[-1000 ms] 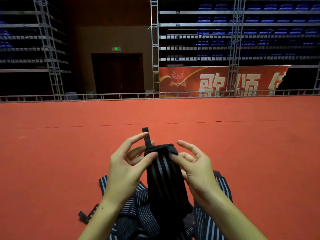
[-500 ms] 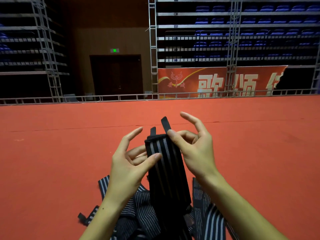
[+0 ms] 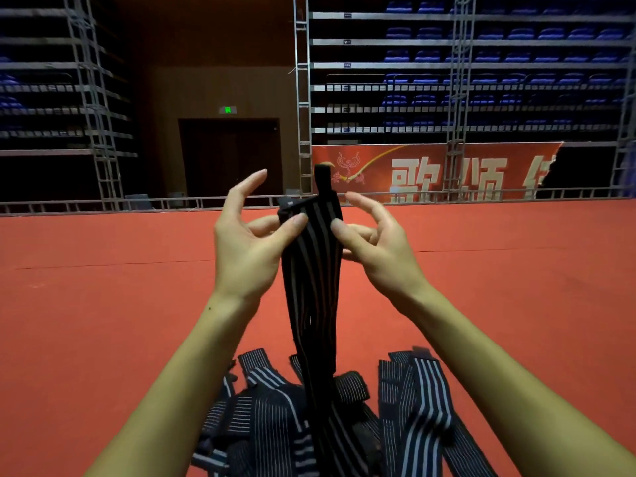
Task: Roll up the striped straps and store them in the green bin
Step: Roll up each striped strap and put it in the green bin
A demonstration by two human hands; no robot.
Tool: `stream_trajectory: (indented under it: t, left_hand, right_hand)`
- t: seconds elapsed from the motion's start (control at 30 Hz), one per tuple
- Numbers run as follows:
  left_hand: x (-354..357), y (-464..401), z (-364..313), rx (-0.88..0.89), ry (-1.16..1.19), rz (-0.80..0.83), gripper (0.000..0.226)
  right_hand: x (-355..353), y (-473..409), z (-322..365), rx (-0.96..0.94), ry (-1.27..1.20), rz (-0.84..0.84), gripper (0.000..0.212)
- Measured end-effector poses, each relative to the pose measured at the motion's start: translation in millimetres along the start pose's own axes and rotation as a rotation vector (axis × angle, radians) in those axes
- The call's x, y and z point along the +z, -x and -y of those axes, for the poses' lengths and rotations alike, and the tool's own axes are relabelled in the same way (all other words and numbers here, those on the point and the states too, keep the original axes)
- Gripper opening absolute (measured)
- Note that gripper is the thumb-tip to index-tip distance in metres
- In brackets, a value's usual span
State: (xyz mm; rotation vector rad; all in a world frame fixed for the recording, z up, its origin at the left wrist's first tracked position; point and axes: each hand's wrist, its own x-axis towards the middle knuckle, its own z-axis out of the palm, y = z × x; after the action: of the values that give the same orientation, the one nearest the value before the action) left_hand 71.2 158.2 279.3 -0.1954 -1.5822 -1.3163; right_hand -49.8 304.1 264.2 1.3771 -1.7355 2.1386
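Striped strap hangs upright between both hands, its top edge pinched by the left hand and the right hand, thumbs pressed on the front, other fingers spread. Its lower end drops into a heap of straps on the red carpet.

Both my forearms are bare right down to the bottom edge of the view; no sleeve or cuff shows on either one. My left hand and my right hand wear no gloves, rings, watch or wristband. A small dark mole sits on my left forearm just below the wrist. My fingernails are short and unpainted.
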Motion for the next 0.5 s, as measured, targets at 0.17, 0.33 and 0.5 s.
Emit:
stream_trajectory:
  t: [0.17, 0.33, 0.5]
  left_hand:
    - [-2.3, -24.1, -6.3, 0.018, -0.021, 0.041, 0.065]
    - [-1.9, -34.8, 1.0, -0.011, -0.031, 0.001, 0.059]
    - [-12.1, 3.6, 28.3, -0.128, 0.009, 0.061, 0.064]
  right_hand:
    - [-8.3, 1.9, 2.7, 0.022, -0.068, 0.129, 0.057]
    - [-5.5, -13.4, 10.1, 0.011, -0.029, -0.004, 0.052]
    - [-9.5, -14.3, 3.5, 0.062, -0.042, -0.138, 0.055]
